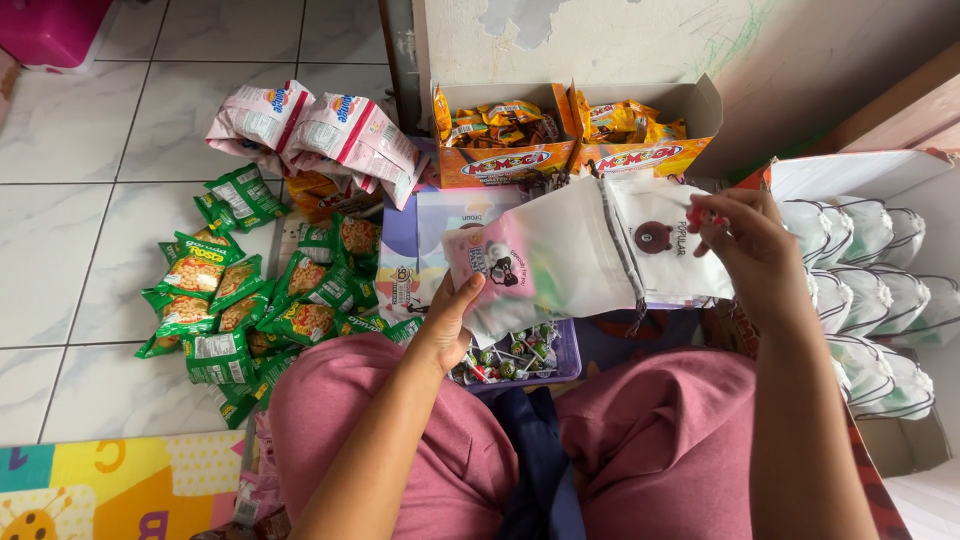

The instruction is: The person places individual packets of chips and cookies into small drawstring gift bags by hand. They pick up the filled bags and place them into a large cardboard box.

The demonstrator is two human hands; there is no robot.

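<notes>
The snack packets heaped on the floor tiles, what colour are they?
The snack packets are mostly green, with yellow and orange patches; the head view shows them.

Both hands (pixel 450 320) (pixel 745 245) raised, fingers curled

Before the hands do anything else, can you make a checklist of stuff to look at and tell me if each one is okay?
1. Left hand grips the white pouch at its bottom end: ok.
2. Right hand is at the pouch's top by the drawstring: ok.
3. Pouch mouth open wide enough: cannot tell, the hand hides it.
4. Pink packet is inside, showing through the fabric: ok.
5. Tray of lollipops sits close, under the pouch: ok.
6. Box of finished pouches stands within reach on the right: ok.
</notes>
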